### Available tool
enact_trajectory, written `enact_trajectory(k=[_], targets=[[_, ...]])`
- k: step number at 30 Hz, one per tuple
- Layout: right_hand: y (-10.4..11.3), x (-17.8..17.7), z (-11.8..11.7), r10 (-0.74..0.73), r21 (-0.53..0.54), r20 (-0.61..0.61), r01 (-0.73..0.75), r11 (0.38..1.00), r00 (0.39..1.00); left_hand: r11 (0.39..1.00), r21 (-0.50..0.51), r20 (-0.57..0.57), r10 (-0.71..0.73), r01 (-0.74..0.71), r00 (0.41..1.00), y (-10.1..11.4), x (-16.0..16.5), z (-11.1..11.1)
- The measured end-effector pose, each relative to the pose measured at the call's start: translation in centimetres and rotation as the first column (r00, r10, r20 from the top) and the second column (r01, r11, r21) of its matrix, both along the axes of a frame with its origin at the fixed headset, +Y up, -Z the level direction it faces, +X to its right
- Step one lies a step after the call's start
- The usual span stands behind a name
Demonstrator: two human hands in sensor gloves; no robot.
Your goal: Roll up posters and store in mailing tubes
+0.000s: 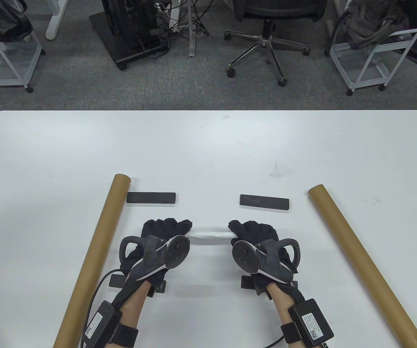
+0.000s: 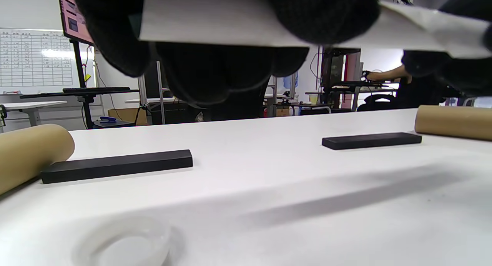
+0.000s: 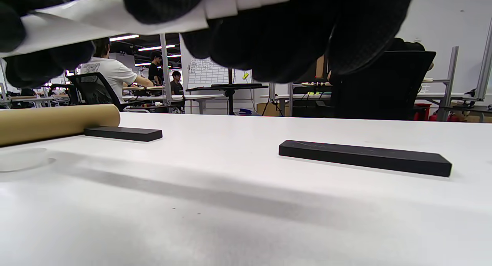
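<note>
1. Both the left hand (image 1: 165, 232) and the right hand (image 1: 254, 233) clasped the rolled poster (image 1: 210, 235), lifted above the white table (image 1: 208, 152).
2. Cardboard tubes (image 1: 96, 253) (image 1: 360, 261) flanked them.
3. Beyond stood an office chair (image 1: 266, 21) on grey carpet (image 1: 157, 90).

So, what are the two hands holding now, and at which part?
Both hold one rolled white poster: the left hand grips its left end, the right hand its right end. The middle shows bare between them.
</note>
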State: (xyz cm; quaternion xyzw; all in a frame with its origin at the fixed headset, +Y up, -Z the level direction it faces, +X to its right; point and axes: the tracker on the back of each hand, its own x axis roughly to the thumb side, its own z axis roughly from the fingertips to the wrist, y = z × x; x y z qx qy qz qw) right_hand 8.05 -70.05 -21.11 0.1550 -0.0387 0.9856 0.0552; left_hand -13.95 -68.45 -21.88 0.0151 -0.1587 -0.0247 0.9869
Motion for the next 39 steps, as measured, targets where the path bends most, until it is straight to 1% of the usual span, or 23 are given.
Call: enact_trajectory(k=[2, 4, 7, 9, 12, 18, 19, 24, 27, 30, 34, 39], targets=[[-0.21, 0.11, -0.10, -0.026, -0.043, -0.007, 0.026, 0.999, 1.000, 1.000, -0.028, -0.007, -0.007, 0.007, 1.000, -0.09, 0.14, 0.00], [-0.32, 0.30, -0.18, -0.028, -0.054, -0.009, 0.028, 0.998, 1.000, 1.000, -0.025, -0.007, 0.000, 0.000, 1.000, -0.13, 0.10, -0.04], [-0.16, 0.19, -0.12, -0.007, -0.025, 0.008, 0.007, 1.000, 1.000, 1.000, -0.012, -0.009, 0.010, -0.010, 1.000, 0.02, 0.11, 0.01], [0.12, -0.02, 0.06, 0.029, 0.028, 0.007, -0.029, 0.999, 1.000, 0.999, 0.033, -0.011, -0.037, 0.038, 0.999, 0.08, 0.12, 0.07], [-0.01, -0.35, 0.17, 0.040, 0.016, -0.001, -0.039, 0.999, 0.999, 0.999, 0.035, -0.018, -0.034, 0.035, 0.999, 0.04, -0.13, 0.05], [0.09, -0.59, 0.26, 0.061, 0.047, 0.008, -0.061, 0.997, 0.998, 0.996, 0.050, -0.022, -0.079, 0.080, 0.997, 0.10, 0.18, 0.20], [0.18, -0.47, 0.28, 0.053, 0.057, 0.005, -0.053, 0.997, 0.999, 0.996, 0.048, -0.020, -0.077, 0.078, 0.997, 0.08, 0.23, 0.21], [0.17, -0.02, 0.09, 0.032, 0.035, 0.011, -0.032, 0.999, 0.999, 0.998, 0.047, -0.005, -0.040, 0.040, 0.999, 0.01, -0.06, 0.04], [0.27, 0.00, 0.08, 0.019, 0.060, 0.019, -0.020, 0.998, 1.000, 0.998, 0.060, 0.000, 0.000, 0.000, 1.000, 0.13, -0.27, 0.06], [0.22, -0.03, 0.09, 0.020, 0.066, 0.019, -0.022, 0.998, 1.000, 0.997, 0.069, 0.010, -0.031, 0.030, 0.999, 0.11, -0.01, 0.15], [0.31, 0.15, 0.11, 0.020, 0.074, 0.030, -0.022, 0.997, 0.999, 0.998, 0.056, 0.014, -0.027, 0.026, 1.000, 0.00, 0.28, 0.15], [0.28, 0.05, 0.11, 0.025, 0.057, 0.019, -0.026, 0.998, 1.000, 0.998, 0.049, 0.016, -0.038, 0.037, 0.999, -0.02, 0.29, 0.21]])
